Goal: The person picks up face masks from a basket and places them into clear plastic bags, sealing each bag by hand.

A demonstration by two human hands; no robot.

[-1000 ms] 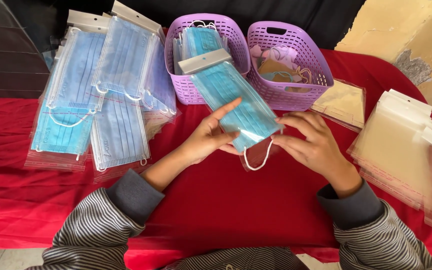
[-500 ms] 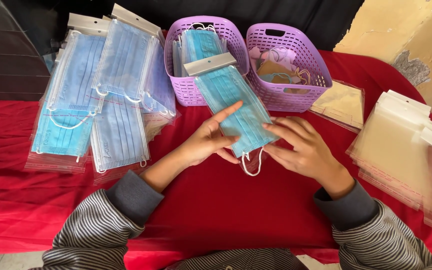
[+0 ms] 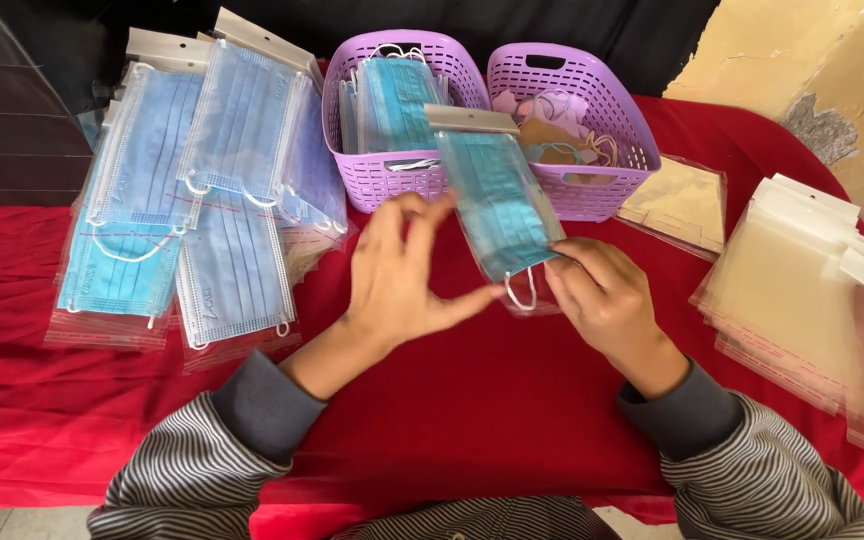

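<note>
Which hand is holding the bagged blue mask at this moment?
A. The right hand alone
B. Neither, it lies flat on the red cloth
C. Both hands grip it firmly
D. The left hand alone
A: the right hand pinches the lower end of the bagged blue mask, while the left hand is spread open beside it, with at most a fingertip near its edge.

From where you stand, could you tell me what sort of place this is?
Probably a small hand-packing table: bagged masks piled on a red cloth, empty clear bags stacked opposite, purple baskets of loose masks.
</note>
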